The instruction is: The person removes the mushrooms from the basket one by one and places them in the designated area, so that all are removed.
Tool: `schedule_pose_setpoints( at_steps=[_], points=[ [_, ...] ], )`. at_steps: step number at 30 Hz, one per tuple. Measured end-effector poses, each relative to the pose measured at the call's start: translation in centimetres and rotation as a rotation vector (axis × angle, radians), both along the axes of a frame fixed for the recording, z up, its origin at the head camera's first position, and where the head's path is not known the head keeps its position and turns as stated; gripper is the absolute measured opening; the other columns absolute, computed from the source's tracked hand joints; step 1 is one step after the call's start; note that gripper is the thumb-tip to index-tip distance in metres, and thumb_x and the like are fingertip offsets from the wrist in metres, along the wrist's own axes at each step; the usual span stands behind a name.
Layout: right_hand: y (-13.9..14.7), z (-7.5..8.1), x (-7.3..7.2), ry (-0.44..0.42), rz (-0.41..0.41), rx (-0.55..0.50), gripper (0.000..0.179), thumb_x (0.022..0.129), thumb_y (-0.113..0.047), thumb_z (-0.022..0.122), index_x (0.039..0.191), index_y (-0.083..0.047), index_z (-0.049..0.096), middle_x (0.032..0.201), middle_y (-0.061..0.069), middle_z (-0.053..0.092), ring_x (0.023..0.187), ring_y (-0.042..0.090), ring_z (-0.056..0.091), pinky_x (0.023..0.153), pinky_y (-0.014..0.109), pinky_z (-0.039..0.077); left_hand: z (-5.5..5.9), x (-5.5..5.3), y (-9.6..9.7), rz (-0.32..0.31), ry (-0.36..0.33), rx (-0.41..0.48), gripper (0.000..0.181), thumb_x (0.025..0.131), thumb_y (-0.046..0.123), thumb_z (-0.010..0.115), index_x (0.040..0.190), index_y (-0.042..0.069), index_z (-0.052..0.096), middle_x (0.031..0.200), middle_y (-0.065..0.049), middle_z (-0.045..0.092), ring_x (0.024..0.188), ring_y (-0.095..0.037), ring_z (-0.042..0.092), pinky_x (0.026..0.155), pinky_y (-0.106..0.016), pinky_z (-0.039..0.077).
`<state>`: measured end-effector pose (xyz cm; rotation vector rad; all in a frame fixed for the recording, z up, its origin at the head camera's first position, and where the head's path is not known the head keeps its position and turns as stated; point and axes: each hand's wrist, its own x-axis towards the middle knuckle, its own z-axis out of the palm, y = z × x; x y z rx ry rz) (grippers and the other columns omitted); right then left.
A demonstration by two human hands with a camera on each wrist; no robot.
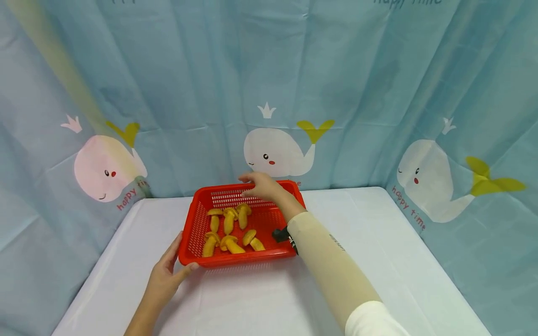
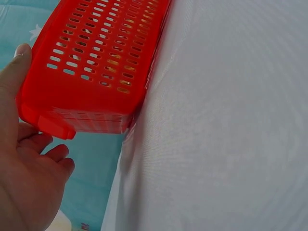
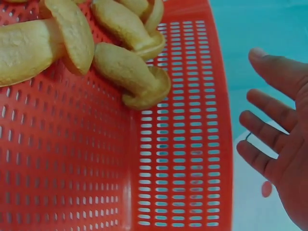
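Note:
A red plastic basket [image 1: 235,262] with slotted walls sits on the white table. Several yellow-brown mushrooms [image 1: 229,220] lie in it, in two rough rows toward its left side. My left hand [image 1: 165,275] holds the basket's near left corner, thumb at the front rim and fingers along the left side; in the left wrist view the curled fingers [image 2: 57,153] show beside the rim. My right hand [image 1: 265,187] reaches over the basket to its far rim, holding nothing. In the right wrist view its fingers [image 3: 269,113] are spread just beyond the rim, apart from the mushrooms [image 3: 132,74].
A light blue curtain [image 1: 201,102] printed with whales hangs behind the table and along both sides. The white tabletop [image 1: 357,210] extends on both sides of the basket. A black wrist device [image 1: 280,234] overlaps the basket's right part in the head view.

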<state>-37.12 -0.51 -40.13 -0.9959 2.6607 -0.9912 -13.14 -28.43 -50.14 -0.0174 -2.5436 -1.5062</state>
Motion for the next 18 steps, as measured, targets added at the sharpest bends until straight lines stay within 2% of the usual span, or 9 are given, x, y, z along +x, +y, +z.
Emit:
schedule_pose_setpoints(
  at_steps=[4,7,13,18],
  points=[
    [-0.2,-0.7,-0.1,-0.011,-0.030,0.029,0.050,0.095,-0.022,0.075,0.142,-0.014,0.062,0.139,0.004,0.065,0.129,0.023,0.058,0.108,0.037,0.050,-0.3,-0.1,0.0,-0.003,0.013,0.003,0.090,0.093,0.026,0.077,0.164,0.032,0.021,0.169,0.003,0.026,0.151,0.006,0.020,0.103,0.003,0.024],
    [-0.4,-1.4,-0.2,-0.030,-0.054,0.057,0.046,0.094,-0.023,0.076,0.138,-0.014,0.065,0.136,0.004,0.067,0.127,0.023,0.059,0.106,0.037,0.052,-0.4,-0.1,0.0,-0.009,0.032,0.016,0.090,0.093,0.024,0.077,0.164,0.030,0.023,0.169,0.002,0.027,0.148,0.011,0.022,0.104,0.002,0.025],
    [-0.5,-3.2,-0.4,-0.088,-0.085,0.081,0.042,0.094,-0.021,0.076,0.136,-0.017,0.068,0.132,0.001,0.068,0.124,0.019,0.061,0.102,0.034,0.054,-0.7,-0.2,-0.1,-0.038,0.101,0.046,0.089,0.092,0.014,0.077,0.164,0.024,0.026,0.168,-0.003,0.030,0.148,0.009,0.025,0.106,0.000,0.027],
    [-0.5,-4.2,-0.4,-0.107,-0.097,0.113,0.042,0.095,-0.020,0.076,0.136,-0.016,0.068,0.131,0.002,0.069,0.123,0.019,0.062,0.102,0.034,0.054,-0.6,-0.1,-0.1,-0.034,0.115,0.042,0.089,0.091,0.013,0.078,0.164,0.022,0.027,0.168,-0.002,0.031,0.148,0.010,0.026,0.106,0.000,0.027]
  ],
)
